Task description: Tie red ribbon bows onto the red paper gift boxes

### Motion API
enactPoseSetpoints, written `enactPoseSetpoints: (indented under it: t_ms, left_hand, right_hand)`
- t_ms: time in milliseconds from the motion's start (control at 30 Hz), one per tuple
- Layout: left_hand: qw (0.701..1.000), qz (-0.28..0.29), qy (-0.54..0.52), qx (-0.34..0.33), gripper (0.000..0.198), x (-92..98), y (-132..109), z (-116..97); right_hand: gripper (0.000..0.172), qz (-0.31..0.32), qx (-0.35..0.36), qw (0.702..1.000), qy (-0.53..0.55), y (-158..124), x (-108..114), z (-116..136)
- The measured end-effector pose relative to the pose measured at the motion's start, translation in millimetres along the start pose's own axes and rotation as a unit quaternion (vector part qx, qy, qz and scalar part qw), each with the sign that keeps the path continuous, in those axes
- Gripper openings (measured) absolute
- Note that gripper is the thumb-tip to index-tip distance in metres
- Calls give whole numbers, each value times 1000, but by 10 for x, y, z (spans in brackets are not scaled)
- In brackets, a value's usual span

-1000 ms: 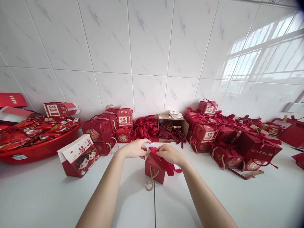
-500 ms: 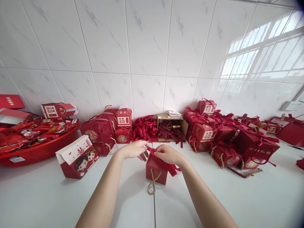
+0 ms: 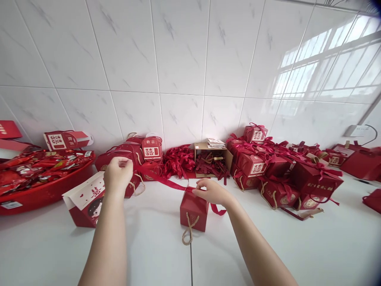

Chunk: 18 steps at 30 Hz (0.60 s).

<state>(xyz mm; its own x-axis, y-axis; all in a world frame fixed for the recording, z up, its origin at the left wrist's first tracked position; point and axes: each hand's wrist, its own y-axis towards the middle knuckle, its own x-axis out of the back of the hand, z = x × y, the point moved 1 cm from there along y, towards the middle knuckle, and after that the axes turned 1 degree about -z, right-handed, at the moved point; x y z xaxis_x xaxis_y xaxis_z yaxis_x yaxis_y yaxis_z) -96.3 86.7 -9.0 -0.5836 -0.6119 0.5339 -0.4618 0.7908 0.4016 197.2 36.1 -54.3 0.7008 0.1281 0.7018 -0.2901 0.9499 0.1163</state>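
Observation:
A small red gift box (image 3: 195, 210) stands on the white table, a beige rope handle (image 3: 188, 234) looped at its near side. Stretched from its top toward the left is a red ribbon (image 3: 168, 182). My left hand (image 3: 119, 174) is closed on the ribbon's left stretch, raised in front of stacked boxes. At the box top my right hand (image 3: 212, 192) pinches the ribbon, and a loose length hangs beside the box on the right. The fingertips of my left hand are partly hidden.
A red basin (image 3: 59, 188) of wrapped sweets and a white-topped printed box (image 3: 81, 194) are at the left. Behind lie a ribbon heap (image 3: 178, 161) and an open carton (image 3: 228, 161) of dark red strips. Tied gift boxes (image 3: 257, 169) are piled at the right.
My left hand has moved away from the box to the left, drawing the ribbon out taut. My right hand stays at the box top. The view has shifted slightly.

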Motion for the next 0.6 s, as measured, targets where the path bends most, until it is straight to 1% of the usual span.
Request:
enactPoseSetpoints:
  t_ms: [33,67,100,133,167,200,267,300,367,433,500,533,600]
  left_hand:
    - [1000,-28,6,-2,32,13,17,13]
    - [999,-38,2,-8,34,5,14,7]
    - [999,-27,-12,-18,34,-21,-7,-16]
    - [999,5,-34,-33,34,-63,-43,-54]
    - [995,56,-60,-49,34,-115,-92,-101]
    - [987,121,-84,-67,34,-173,-149,-151]
    - [956,256,-100,-103,35,-288,-271,-237]
    - [938,313,-89,-118,36,-339,-327,-265]
    - [905,396,-47,-144,37,-426,-413,-289]
    - [875,456,0,-164,38,-494,-467,-289]
    - [849,497,26,-178,38,-542,-502,-286]
    - [840,509,33,-183,38,-559,-515,-288]
    - [834,518,40,-185,38,-586,-538,-298]
  right_hand:
    - [27,-1,7,1000,-4,2,-5,0]
    - [28,-2,15,1000,-10,7,-15,-2]
    - [29,-2,20,1000,-18,12,-29,-6]
    - [29,1,25,999,-30,18,-48,-12]
    - [28,5,27,999,-46,23,-67,-21]
    - [27,10,28,998,-62,28,-87,-31]
    - [25,15,27,996,-87,30,-121,-49]
    - [24,14,28,995,-95,28,-133,-56]
    - [22,8,31,994,-103,25,-151,-62]
    - [21,14,38,993,-109,41,-170,-60]
    - [20,37,47,991,-118,89,-195,-52]
    - [20,52,50,990,-124,122,-207,-44]
    - [21,79,55,986,-138,185,-213,-17]
